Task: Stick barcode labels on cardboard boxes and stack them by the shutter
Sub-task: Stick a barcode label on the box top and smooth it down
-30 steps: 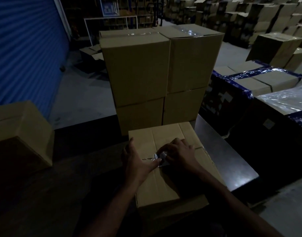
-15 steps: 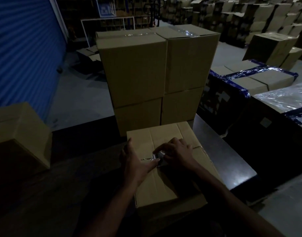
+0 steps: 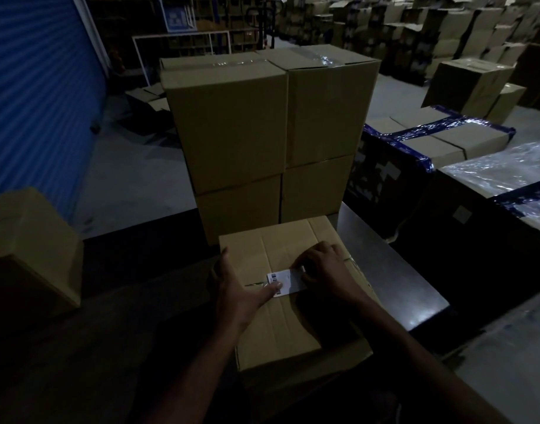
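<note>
While both hands [image 3: 241,289] [image 3: 326,270] press it, label [image 3: 288,280] lies on box [image 3: 281,328].

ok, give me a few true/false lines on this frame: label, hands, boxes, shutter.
1. A white barcode label lies on top of the near box. True.
2. The left hand is off the box. False: its thumb presses the label's left end.
3. The right hand touches the label's right end. True.
4. The blue shutter is on the right. False: it is on the left.
5. The stacked boxes behind the near box are one layer high. False: two layers show.
</note>
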### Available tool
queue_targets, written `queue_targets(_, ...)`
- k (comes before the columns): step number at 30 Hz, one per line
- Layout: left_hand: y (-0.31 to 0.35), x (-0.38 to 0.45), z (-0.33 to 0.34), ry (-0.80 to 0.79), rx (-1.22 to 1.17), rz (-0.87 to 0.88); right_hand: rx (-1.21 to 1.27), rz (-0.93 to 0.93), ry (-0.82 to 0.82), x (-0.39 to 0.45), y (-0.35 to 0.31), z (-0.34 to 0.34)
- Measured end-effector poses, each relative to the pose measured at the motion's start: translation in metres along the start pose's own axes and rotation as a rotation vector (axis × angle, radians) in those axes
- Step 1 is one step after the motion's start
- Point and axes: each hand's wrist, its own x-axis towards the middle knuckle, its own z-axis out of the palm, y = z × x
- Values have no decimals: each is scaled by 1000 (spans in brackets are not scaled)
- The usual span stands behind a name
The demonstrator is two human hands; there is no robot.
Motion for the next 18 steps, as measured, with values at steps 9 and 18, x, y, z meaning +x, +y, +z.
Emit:
queue_targets(9,1,0,-1,-2,1,-9,17,39,-41,2,5,0)
queue_targets(18,-8,1,0,9,-120,28,-219,356,194,-74,-20,-17)
